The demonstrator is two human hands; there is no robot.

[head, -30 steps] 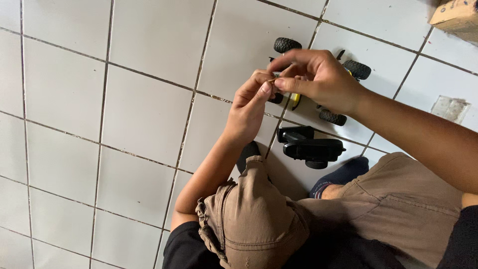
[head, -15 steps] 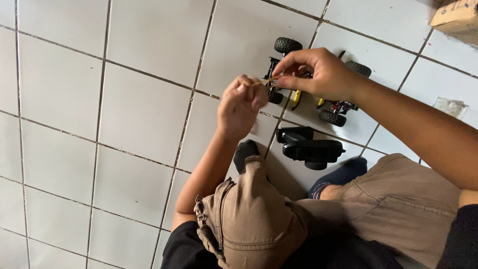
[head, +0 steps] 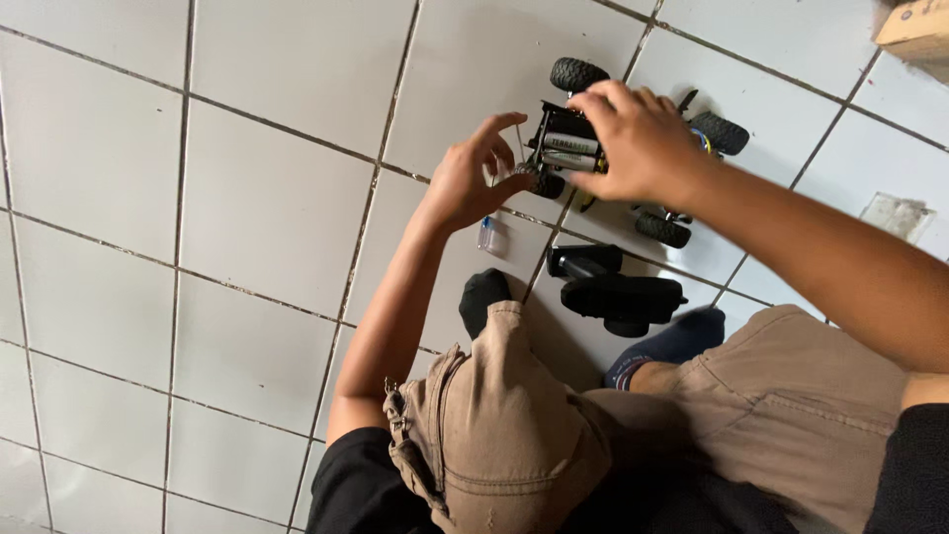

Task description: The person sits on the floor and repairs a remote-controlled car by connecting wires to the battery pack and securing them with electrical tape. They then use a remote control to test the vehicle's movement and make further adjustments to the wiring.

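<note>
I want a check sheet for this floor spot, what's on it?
Surface: white tiled floor with dark grout lines.
Job's things: toy car chassis with black knobbly wheels, two batteries showing in its tray.
Clutter: black controller on the floor; small clear bit beside the left hand; pale scrap at right.
Hands: right hand grips the chassis; left hand open, fingers beside its front wheel.
Cables: nothing seen clearly.
Surroundings: cardboard box corner; tan trousers, dark socks.

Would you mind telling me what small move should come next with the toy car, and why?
Probably bring the left hand back onto the toy car chassis: its fingers are spread open just beside it, while the right hand alone grips the car over its exposed batteries.
</note>
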